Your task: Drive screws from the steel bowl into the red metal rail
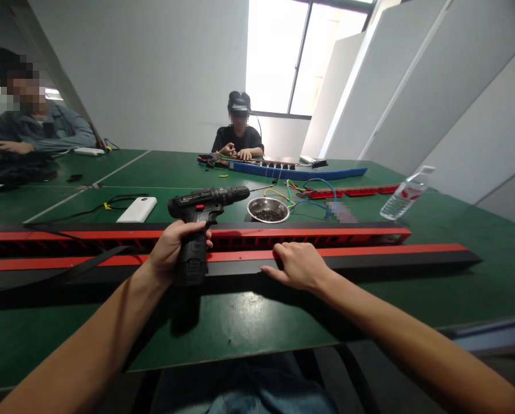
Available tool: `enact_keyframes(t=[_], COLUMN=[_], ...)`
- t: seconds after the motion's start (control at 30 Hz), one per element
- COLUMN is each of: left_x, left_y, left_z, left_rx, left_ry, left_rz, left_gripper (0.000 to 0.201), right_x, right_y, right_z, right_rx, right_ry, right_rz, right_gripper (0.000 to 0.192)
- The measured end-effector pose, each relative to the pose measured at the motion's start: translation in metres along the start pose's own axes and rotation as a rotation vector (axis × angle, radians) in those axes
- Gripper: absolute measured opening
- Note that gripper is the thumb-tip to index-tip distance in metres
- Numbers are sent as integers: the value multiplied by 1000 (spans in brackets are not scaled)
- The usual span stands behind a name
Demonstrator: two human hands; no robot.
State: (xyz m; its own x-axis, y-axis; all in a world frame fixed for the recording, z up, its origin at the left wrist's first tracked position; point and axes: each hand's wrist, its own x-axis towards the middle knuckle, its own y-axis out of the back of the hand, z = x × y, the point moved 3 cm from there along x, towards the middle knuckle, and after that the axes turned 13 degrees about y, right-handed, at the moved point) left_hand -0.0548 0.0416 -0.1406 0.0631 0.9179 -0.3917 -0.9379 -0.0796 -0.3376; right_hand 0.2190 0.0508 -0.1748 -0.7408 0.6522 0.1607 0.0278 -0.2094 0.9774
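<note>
Head view: left hand (175,248) is wrapped tight round the grip of a black drill (203,214), held upright over the near red-and-black rail (369,256); right hand (298,265) rests flat and loose on that rail, holding nothing; behind, a steel bowl (268,209) of dark screws, a white box (137,209), a water bottle (406,194) on the green table (240,322).

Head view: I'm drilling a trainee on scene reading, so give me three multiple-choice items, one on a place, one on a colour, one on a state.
1. Where is the metal bowl?
A. beyond the red strips
B. on the floor
C. in the right hand

2. What colour is the table?
A. white
B. green
C. yellow

3. How is the left hand?
A. flat on the table
B. gripping the cordless drill
C. holding a bottle

Answers: A, it sits behind the red strips; B, the surface is green; B, fingers wrap the drill's handle, while the right hand rests on a strip.
</note>
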Motion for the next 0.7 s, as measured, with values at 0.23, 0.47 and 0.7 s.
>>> enact_keyframes(t=[0.23,0.47,0.7], left_x=[-2,-2,4], left_y=[-9,-9,-16], left_z=[-5,-6,-15], left_rx=[-34,-83,-166], left_ry=[-7,0,18], left_rz=[-106,-107,-133], left_gripper=[11,12,16], right_x=[-38,-60,-29], right_y=[-1,-1,21], right_z=[45,69,76], right_rx=[-68,-61,145], right_ry=[-9,-13,-139], right_rz=[-23,-4,226], right_gripper=[52,46,37])
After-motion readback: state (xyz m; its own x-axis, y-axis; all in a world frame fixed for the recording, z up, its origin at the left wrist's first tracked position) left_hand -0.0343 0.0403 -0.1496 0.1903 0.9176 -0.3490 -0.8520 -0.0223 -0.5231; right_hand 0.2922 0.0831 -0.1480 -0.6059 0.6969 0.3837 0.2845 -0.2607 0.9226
